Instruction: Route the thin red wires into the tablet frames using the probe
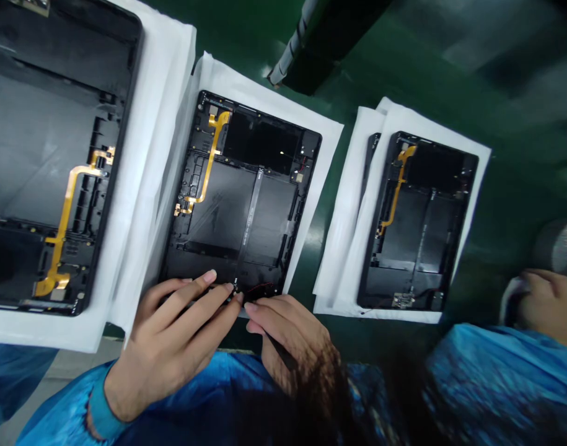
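A black tablet back housing lies on white foam sheets in front of me, with an orange flex cable along its left side and a dark ribbon strip down its middle. My left hand rests with fingers stretched out over the housing's near edge, fingertips by the strip's lower end. Between the fingers of my right hand is a slim black tool, apparently tweezers, its tip hidden close to the left fingertips. Thin red wires run just beyond the right hand.
Another open housing lies on foam sheets at left. A third housing lies on stacked sheets at right. A dark post-like object juts over the green table. A co-worker's hand and blue sleeve are at far right.
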A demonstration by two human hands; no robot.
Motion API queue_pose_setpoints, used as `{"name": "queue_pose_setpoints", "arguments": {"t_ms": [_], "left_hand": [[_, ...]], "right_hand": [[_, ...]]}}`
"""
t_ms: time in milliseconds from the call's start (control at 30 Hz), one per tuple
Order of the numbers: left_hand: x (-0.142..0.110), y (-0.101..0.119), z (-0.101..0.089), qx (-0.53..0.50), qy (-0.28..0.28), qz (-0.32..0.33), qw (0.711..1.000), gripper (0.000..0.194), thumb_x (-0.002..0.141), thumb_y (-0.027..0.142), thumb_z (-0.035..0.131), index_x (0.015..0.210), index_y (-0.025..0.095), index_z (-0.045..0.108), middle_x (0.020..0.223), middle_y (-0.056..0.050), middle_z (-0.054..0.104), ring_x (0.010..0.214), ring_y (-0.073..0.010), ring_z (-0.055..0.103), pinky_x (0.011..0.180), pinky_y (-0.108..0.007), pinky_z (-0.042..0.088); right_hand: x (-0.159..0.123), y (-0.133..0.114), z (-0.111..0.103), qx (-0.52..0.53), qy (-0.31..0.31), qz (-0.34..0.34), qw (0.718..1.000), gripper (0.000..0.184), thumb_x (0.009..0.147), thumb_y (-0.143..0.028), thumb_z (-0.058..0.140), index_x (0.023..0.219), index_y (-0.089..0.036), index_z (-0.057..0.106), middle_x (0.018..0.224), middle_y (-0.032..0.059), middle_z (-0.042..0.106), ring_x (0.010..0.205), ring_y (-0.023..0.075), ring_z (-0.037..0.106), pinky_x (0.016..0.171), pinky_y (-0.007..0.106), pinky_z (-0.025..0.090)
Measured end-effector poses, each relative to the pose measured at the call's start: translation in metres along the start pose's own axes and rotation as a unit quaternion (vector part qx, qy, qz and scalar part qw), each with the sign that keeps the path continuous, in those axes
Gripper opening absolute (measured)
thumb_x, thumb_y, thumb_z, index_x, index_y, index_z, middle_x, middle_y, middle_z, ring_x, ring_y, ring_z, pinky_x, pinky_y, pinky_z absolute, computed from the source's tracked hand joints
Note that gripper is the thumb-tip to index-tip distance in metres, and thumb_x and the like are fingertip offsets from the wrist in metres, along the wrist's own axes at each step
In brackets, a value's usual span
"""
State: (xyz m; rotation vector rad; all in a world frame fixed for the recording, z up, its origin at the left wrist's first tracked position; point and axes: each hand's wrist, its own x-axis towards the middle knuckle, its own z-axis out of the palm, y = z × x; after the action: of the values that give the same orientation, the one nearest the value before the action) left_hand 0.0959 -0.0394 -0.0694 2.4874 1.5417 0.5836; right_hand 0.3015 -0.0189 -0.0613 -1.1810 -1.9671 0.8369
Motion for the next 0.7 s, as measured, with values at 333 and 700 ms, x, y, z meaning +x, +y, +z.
{"name": "queue_pose_setpoints", "arguments": {"t_ms": [333, 700], "left_hand": [[0.0019, -0.0002, -0.0012, 0.001, -0.004, 0.003, 1.000, 0.037, 0.115, 0.029, 0.036, 0.114, 0.028, 0.072, 0.141, 0.013, 0.050, 0.131, -0.0124, 0.054, 0.093, -0.035, 0.060], [0.0012, -0.0015, -0.0027, 0.008, -0.007, -0.008, 1.000, 0.034, 0.114, 0.038, 0.037, 0.115, 0.031, 0.071, 0.140, 0.015, 0.051, 0.133, -0.0073, 0.052, 0.097, -0.030, 0.060]], "right_hand": [[0.0023, 0.0009, -0.0017, 0.003, 0.003, -0.011, 1.000, 0.036, 0.088, 0.000, 0.059, 0.118, -0.018, 0.068, 0.089, 0.0055, 0.080, 0.075, 0.0165, 0.077, 0.068, 0.026, 0.069], [-0.0010, 0.0033, -0.0016, -0.013, -0.009, -0.023, 1.000, 0.034, 0.089, 0.001, 0.059, 0.117, -0.015, 0.069, 0.091, 0.0076, 0.080, 0.081, 0.0173, 0.077, 0.072, 0.028, 0.070]]}}
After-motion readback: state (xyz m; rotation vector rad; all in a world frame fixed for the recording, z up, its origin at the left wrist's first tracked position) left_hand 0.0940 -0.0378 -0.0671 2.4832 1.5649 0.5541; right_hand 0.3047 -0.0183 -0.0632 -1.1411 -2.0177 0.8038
